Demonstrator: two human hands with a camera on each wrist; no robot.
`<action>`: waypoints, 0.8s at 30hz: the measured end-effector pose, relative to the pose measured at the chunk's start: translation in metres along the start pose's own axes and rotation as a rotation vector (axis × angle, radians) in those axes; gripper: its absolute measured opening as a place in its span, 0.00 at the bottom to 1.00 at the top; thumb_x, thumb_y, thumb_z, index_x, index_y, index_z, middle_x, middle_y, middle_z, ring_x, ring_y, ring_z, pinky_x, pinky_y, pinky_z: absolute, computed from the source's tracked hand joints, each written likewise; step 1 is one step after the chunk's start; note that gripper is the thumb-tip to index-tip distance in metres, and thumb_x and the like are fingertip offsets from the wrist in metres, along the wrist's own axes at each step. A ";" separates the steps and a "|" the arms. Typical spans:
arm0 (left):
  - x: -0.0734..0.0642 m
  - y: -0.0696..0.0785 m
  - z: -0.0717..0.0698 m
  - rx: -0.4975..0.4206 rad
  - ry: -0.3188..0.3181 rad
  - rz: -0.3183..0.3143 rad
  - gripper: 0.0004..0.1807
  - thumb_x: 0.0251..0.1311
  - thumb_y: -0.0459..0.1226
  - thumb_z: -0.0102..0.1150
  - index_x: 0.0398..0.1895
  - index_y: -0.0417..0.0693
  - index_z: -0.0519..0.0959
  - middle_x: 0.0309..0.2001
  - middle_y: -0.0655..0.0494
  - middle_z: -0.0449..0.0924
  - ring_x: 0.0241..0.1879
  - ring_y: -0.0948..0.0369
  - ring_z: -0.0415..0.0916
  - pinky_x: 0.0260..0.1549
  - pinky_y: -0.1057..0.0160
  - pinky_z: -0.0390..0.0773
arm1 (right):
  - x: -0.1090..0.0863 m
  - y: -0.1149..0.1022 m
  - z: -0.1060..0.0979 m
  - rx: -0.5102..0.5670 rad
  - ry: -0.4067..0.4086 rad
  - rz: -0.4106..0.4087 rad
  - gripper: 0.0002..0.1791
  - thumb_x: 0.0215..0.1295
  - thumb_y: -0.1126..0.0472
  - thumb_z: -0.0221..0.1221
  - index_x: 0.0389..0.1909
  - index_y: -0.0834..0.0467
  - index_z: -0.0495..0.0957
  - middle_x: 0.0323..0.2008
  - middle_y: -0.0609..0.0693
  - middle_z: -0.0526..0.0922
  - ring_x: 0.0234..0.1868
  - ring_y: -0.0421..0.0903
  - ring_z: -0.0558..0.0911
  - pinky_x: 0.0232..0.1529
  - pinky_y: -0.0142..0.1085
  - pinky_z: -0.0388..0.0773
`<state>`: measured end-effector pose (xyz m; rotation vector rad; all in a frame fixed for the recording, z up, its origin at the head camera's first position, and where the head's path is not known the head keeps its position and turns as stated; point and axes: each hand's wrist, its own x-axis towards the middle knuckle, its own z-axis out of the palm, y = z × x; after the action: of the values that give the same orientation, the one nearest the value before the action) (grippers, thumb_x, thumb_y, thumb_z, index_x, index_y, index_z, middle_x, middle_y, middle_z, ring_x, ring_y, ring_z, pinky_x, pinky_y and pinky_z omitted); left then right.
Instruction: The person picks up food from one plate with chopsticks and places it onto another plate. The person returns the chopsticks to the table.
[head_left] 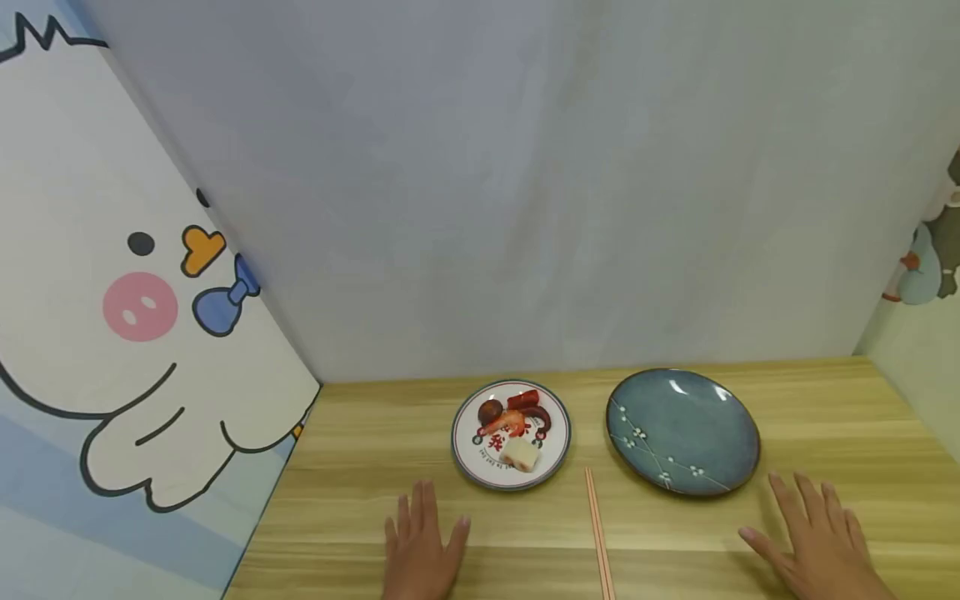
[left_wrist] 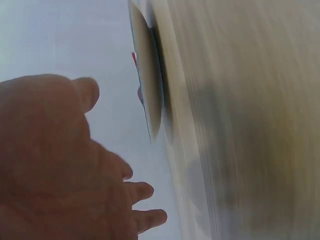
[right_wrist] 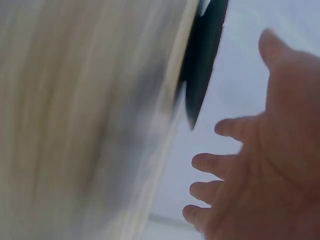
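My left hand (head_left: pixel 423 550), fingers extended and thumb spread, hovers over the wooden table in front of a small white plate (head_left: pixel 467 427). On that plate lie a shrimp (head_left: pixel 507 422), a brown ball-shaped piece (head_left: pixel 490 411), a red chunk (head_left: pixel 522 399), a dark curled piece (head_left: pixel 542 417) and a pale block (head_left: pixel 520 454). Near the front right of a blue oval plate (head_left: pixel 693 425) with a white blossom pattern, my right hand (head_left: pixel 821 546) is spread out too. Neither hand holds anything. A pair of chopsticks (head_left: pixel 599 533) lies between the hands, pointing away from me.
The wooden table (head_left: pixel 345 467) ends at a pale grey curtain (head_left: pixel 525 192) behind the plates. A panel with a white cartoon bird (head_left: pixel 67 217) borders the left side, and another printed panel (head_left: pixel 922 358) stands on the right.
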<state>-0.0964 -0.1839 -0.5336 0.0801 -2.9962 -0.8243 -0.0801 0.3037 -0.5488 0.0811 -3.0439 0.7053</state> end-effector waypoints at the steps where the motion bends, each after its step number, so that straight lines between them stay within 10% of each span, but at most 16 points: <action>1: 0.002 0.002 -0.001 -0.026 -0.005 -0.010 0.46 0.75 0.55 0.54 0.81 0.31 0.55 0.81 0.30 0.54 0.79 0.30 0.49 0.75 0.27 0.47 | 0.001 -0.003 -0.001 -0.020 0.040 -0.033 0.49 0.76 0.38 0.57 0.77 0.74 0.53 0.70 0.84 0.54 0.71 0.87 0.51 0.66 0.81 0.48; 10: 0.019 0.027 -0.003 -0.351 0.082 -0.137 0.43 0.70 0.44 0.63 0.78 0.27 0.58 0.73 0.25 0.63 0.72 0.29 0.62 0.69 0.31 0.66 | 0.006 -0.054 -0.002 -0.029 0.339 -0.371 0.38 0.51 0.55 0.80 0.60 0.68 0.78 0.54 0.67 0.81 0.51 0.67 0.83 0.48 0.60 0.82; 15: 0.028 0.033 0.001 -0.513 0.078 -0.217 0.42 0.69 0.40 0.63 0.78 0.26 0.57 0.71 0.25 0.65 0.66 0.28 0.69 0.64 0.32 0.72 | 0.008 -0.085 0.014 -0.021 0.330 -0.520 0.38 0.44 0.60 0.83 0.60 0.62 0.81 0.55 0.54 0.82 0.50 0.54 0.85 0.48 0.41 0.84; 24: 0.037 0.037 0.009 -0.621 0.101 -0.268 0.43 0.66 0.38 0.66 0.77 0.27 0.57 0.69 0.26 0.67 0.56 0.38 0.78 0.51 0.40 0.83 | 0.012 -0.113 0.048 0.045 0.224 -0.671 0.36 0.47 0.63 0.80 0.61 0.62 0.81 0.55 0.55 0.83 0.51 0.53 0.84 0.48 0.45 0.86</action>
<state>-0.1349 -0.1493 -0.5221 0.4888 -2.5274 -1.6709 -0.0861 0.1811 -0.5417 0.8995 -2.5292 0.6565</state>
